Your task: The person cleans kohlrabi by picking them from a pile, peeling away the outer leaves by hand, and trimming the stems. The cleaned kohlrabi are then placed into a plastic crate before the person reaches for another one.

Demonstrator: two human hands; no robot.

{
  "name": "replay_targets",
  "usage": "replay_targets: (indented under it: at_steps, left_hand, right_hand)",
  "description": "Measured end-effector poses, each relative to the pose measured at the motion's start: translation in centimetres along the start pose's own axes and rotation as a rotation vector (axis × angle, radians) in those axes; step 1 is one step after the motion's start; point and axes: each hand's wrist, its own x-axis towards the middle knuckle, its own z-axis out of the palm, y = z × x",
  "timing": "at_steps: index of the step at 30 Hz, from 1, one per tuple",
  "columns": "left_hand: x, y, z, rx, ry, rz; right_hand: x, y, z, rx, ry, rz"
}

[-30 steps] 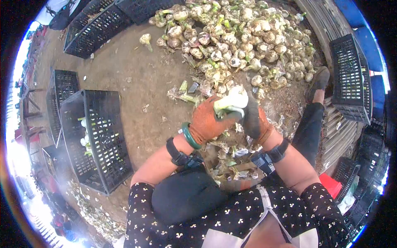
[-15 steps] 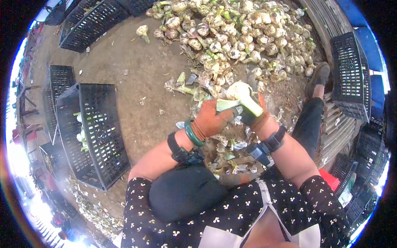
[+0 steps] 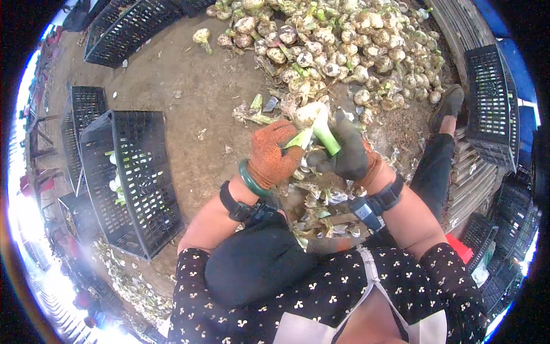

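My left hand (image 3: 274, 153), in an orange glove, pinches a pale green leaf strip of a white bulb vegetable (image 3: 312, 117). My right hand (image 3: 347, 152), in a dark glove with an orange cuff, grips the green stalk of the same bulb. The bulb is held above a heap of peeled leaves (image 3: 321, 209) near my knees. Both wrists carry black straps; the left also wears a green bangle.
A big pile of unpeeled bulbs (image 3: 338, 46) lies ahead on the dirt floor. A black crate (image 3: 137, 178) at the left holds a few cleaned bulbs. More black crates stand at the far left (image 3: 123, 28) and at the right (image 3: 490, 97). My leg and shoe (image 3: 441, 132) stretch right.
The bulb has turned in my hands, its stalk now pointing down toward me. My left hand has moved from gripping the bulb's side to pulling at a leaf strip.
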Motion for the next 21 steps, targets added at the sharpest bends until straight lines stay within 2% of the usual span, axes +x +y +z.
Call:
replay_targets:
  at_steps: [2,4,6,7,8,10,11,13,15,16,17,18,20,21]
  left_hand:
    - [-0.4,0.1,0.0,0.045,-0.106,-0.061]
    - [-0.6,-0.1,0.2,0.031,-0.118,-0.017]
    - [-0.6,0.5,0.2,-0.463,0.102,-0.538]
    - [-0.4,0.0,-0.8,-0.607,0.204,-0.474]
    - [0.1,-0.8,-2.5,-0.608,0.204,-0.48]
    - [1.3,-2.4,-5.2,-0.565,0.154,-0.835]
    - [1.2,-2.8,-4.9,-0.564,0.153,-0.834]
    - [0.7,-3.6,-3.8,0.622,-0.457,-0.534]
    - [-0.2,-3.2,-2.9,0.577,-0.406,-0.493]
    - [-0.5,-2.8,-2.4,0.528,-0.353,-0.451]
    - [-1.3,-3.5,-1.7,0.461,-0.19,-0.329]
    - [-1.2,-2.4,-1.5,0.459,-0.189,-0.338]
    - [-0.1,0.7,-1.3,0.411,-0.148,-0.195]
    - [0.0,1.1,-0.8,0.388,-0.09,-0.107]
  right_hand:
    - [0.2,-0.7,-1.4,0.535,-0.082,0.825]
    - [-0.2,0.3,-2.5,0.446,-0.122,0.791]
    - [-0.6,1.9,-3.4,0.389,-0.256,0.83]
    - [-0.3,0.3,-2.5,0.402,-0.175,0.731]
    - [-0.6,0.5,-2.1,0.404,-0.176,0.736]
    - [-0.9,0.8,-1.7,0.473,-0.03,0.638]
    - [-0.7,0.3,-1.9,0.572,-0.061,0.662]
    - [-0.8,0.5,-1.7,0.597,-0.026,0.645]
    - [-0.9,0.8,-1.4,0.626,0.014,0.632]
    - [-0.8,0.9,-1.4,0.54,0.034,0.627]
    - [-0.9,1.0,-1.3,0.452,0.05,0.624]
    - [-0.9,1.1,-1.1,0.451,0.046,0.631]
    - [-0.9,0.9,-1.0,0.416,0.036,0.654]
    - [-0.7,1.2,-0.9,0.495,-0.031,0.621]
